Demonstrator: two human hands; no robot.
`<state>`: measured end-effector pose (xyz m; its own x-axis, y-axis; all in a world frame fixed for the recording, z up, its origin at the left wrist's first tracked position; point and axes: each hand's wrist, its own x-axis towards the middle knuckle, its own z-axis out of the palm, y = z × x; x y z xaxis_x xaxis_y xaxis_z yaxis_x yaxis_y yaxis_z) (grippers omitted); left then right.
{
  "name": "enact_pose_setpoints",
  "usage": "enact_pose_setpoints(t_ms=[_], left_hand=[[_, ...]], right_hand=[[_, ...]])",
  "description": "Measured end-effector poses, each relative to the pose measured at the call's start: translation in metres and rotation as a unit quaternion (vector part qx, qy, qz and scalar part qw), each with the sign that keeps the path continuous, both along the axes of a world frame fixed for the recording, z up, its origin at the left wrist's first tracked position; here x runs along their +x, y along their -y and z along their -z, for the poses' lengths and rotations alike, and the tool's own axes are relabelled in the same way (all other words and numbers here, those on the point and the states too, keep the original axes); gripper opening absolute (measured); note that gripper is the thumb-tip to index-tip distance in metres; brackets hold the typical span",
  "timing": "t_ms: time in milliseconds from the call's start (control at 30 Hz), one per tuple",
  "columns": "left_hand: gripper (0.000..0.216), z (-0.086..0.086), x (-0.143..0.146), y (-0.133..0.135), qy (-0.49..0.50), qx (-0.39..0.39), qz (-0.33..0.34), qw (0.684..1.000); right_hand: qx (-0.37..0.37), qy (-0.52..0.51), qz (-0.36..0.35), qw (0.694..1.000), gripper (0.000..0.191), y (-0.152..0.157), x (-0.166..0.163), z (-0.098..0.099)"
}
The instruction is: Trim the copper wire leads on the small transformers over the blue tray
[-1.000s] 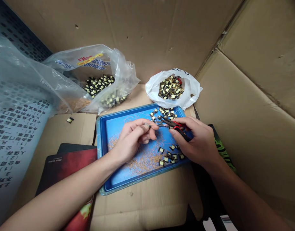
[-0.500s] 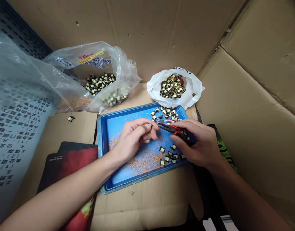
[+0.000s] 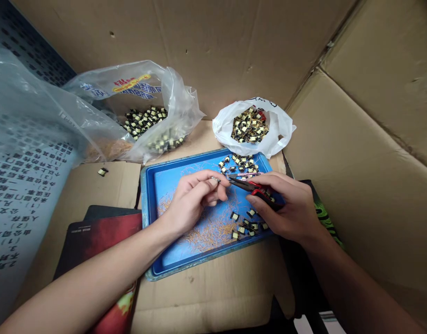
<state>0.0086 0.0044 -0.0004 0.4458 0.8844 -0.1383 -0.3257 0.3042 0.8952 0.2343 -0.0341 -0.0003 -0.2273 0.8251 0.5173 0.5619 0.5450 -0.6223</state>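
Note:
Over the blue tray (image 3: 180,260), my left hand (image 3: 195,199) pinches a small transformer (image 3: 216,179) between thumb and forefinger; the fingers hide most of it. My right hand (image 3: 289,204) is wrapped round red-and-black pliers (image 3: 246,184), whose jaws point left and sit close to the left fingertips. Whether the jaws touch the part I cannot tell. Loose copper-coloured wire clippings (image 3: 209,234) lie scattered across the tray floor. Several black transformers with pale yellow wrapping (image 3: 246,227) lie at the tray's near right, and another group (image 3: 243,162) lies at its far right.
Behind the tray on the left, a clear plastic bag (image 3: 178,97) holds many of the same parts. A white plastic bag (image 3: 284,130) at the back right holds more, with long wires. One loose part (image 3: 102,172) lies on cardboard at left. Cardboard walls (image 3: 213,55) stand behind and to the right.
Almost nothing differs. Both hands keep their hold over the tray, with at most a tiny shift of the fingers and pliers.

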Motion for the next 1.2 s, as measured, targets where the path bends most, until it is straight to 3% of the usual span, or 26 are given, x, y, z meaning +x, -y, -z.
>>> enact_pose_setpoints(t_ms=[667, 733, 833, 867, 1067, 1200], left_hand=[[0.021, -0.002, 0.0, 0.002, -0.037, 0.007, 0.048, 0.998], [0.02, -0.004, 0.001, 0.004, -0.031, 0.003, 0.062, 0.998], [0.019, -0.006, 0.001, 0.006, -0.025, 0.008, 0.067, 0.997], [0.019, -0.006, 0.001, 0.006, -0.023, 0.01, 0.064, 0.998], [0.018, -0.002, 0.0, 0.003, -0.013, 0.003, 0.036, 0.999], [0.017, -0.001, 0.001, 0.002, -0.007, -0.006, 0.033, 0.999]], right_hand=[[0.012, 0.011, -0.009, 1.0, 0.021, 0.002, -0.002, -0.001], [0.02, 0.045, 0.017, 0.999, 0.019, 0.0, 0.001, 0.001], [0.029, 0.159, 0.149, 0.975, 0.016, -0.005, 0.005, 0.003], [0.017, 0.173, 0.159, 0.972, 0.018, -0.007, 0.006, 0.003], [0.021, 0.057, 0.022, 0.998, 0.025, -0.006, 0.004, -0.004], [0.052, 0.05, -0.012, 0.997, 0.028, -0.002, 0.0, -0.002]])
